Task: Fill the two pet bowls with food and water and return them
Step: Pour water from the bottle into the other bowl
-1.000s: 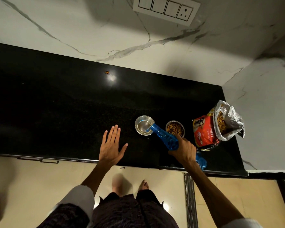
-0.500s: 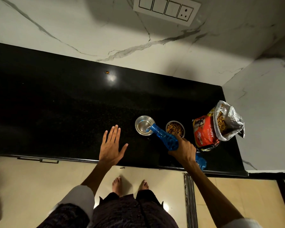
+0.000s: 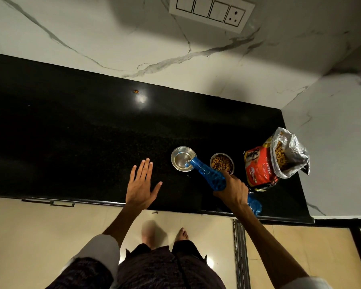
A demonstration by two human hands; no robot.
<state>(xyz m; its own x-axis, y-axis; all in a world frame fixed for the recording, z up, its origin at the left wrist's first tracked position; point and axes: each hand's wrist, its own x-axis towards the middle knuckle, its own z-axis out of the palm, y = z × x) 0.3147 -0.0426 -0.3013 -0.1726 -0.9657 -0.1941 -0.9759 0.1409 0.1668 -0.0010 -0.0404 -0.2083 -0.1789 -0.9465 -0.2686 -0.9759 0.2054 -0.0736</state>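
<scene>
pet bowls sit side by side near the front edge of the black granite counter [image 3: 71, 142], and we're mid-pour. nearest us, two bare feet on the pale floor and a dark patterned garment at the bottom of view. just above, the left hand [image 3: 141, 185] lies flat on the counter by its front edge, fingers straight and spread, holding nothing. over on the other side, the right hand [image 3: 232, 189] has its fingers curled round the body of a blue plastic bottle [image 3: 208, 174], tilted down with its mouth over the rim of the steel water bowl [image 3: 182, 158]; clear water shows inside that bowl. the bottle's base sticks out behind the wrist, close to the counter edge. just beside the water bowl, apart from it by a thin gap, the second steel bowl [image 3: 221, 163] is full of brown kibble, and the right hand's knuckles hang right in front of it, covering its near rim. further right, by the counter's end, a red and silver food bag [image 3: 265, 163] stands open with kibble visible at its foil mouth; it reads "puppy nutrition", the brand logo too small to make out. far back, one stray kibble piece [image 3: 136, 91] near the marble wall, and a white switch panel [image 3: 211, 12] with a socket up top.
</scene>
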